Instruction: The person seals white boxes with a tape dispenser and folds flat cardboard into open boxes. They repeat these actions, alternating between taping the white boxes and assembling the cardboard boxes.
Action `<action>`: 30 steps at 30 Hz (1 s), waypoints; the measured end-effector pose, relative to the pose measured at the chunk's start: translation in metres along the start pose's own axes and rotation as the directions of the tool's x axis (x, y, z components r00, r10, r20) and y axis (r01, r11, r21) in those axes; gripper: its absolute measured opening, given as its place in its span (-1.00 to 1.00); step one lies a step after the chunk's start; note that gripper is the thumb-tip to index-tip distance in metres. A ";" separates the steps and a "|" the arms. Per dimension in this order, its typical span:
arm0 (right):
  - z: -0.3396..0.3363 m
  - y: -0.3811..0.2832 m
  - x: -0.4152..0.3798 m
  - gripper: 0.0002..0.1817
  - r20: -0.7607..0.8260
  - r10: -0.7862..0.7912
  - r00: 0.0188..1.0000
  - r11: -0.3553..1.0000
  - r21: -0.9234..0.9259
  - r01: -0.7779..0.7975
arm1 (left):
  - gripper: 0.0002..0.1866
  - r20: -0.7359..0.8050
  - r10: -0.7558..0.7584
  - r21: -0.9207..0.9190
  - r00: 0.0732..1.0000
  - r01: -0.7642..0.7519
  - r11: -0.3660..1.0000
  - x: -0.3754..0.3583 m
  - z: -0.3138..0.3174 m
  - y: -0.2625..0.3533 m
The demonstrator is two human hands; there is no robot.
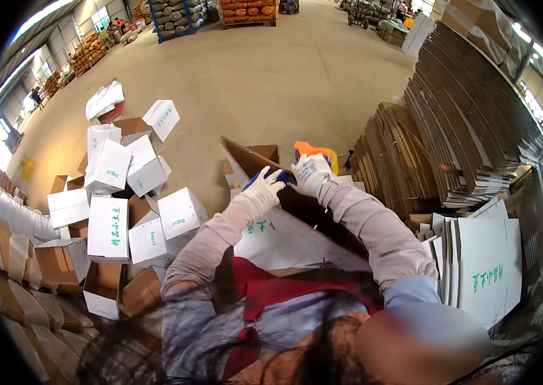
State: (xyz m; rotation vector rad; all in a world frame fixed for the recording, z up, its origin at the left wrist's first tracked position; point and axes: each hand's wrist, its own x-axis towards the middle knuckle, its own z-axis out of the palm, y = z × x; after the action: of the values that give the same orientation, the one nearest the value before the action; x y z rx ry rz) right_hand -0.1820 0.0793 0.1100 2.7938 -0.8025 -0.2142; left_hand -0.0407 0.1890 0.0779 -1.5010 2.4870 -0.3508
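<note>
One red apron [265, 292] covers my front, and two pale sleeve covers [374, 224] run down my forearms to two white gloves. My left hand [265, 187] is at the carton's upper edge, fingers spread a little and bent over it; I cannot tell whether they pinch the board. Just beside it, my right hand [312, 174] has its fingers closed round one orange-and-yellow tool [315, 151], which sits by the carton's far end.

The one carton [291, 240] I am touching lies right in front of me, tilted, its white side with green characters turned towards me and brown board showing beyond my hands.

To my right, several white flattened cartons [490, 273] lean upright, overlapping too much to count. Past them are two big stacks of folded board, a lower brown stack [400, 154] and a taller stack [470, 115].

To my left, over a dozen made-up cartons [108, 228] lie heaped at all angles, some with open brown mouths, near wrapped bundles [11, 256] at the edge. Just beyond the heap is one white bag [104, 100].

Farther across the floor [271, 77] stand one pallet of orange sacks [249, 9] and, beside it, one blue rack [172, 18] of darker sacks.
</note>
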 end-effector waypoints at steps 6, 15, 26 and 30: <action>-0.005 -0.008 0.001 -0.56 0.122 0.053 0.991 0.970 0.229 -0.080 | -0.71 -0.005 0.020 -0.328 1.000 -0.020 0.944 0.037 -0.030 0.077; 0.010 0.119 -0.105 -0.57 0.088 0.353 0.932 0.899 0.246 -0.363 | -0.61 0.010 0.047 -0.611 0.999 -0.032 0.791 -0.029 -0.050 -0.001; 0.052 0.062 -0.159 -0.60 0.084 0.462 0.883 0.821 0.335 -0.462 | -0.44 0.366 0.415 -0.824 0.833 0.082 0.561 0.039 -0.077 0.127; 0.064 0.070 -0.162 -0.59 0.076 0.413 0.908 0.851 0.322 -0.414 | -0.43 0.455 0.335 -0.645 0.825 0.046 0.763 0.057 -0.069 0.165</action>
State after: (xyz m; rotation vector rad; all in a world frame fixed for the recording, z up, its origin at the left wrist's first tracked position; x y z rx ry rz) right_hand -0.3661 0.0978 0.0790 2.8181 -1.5443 -0.0065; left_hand -0.2257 0.2187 0.0890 -1.2967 2.2844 0.9351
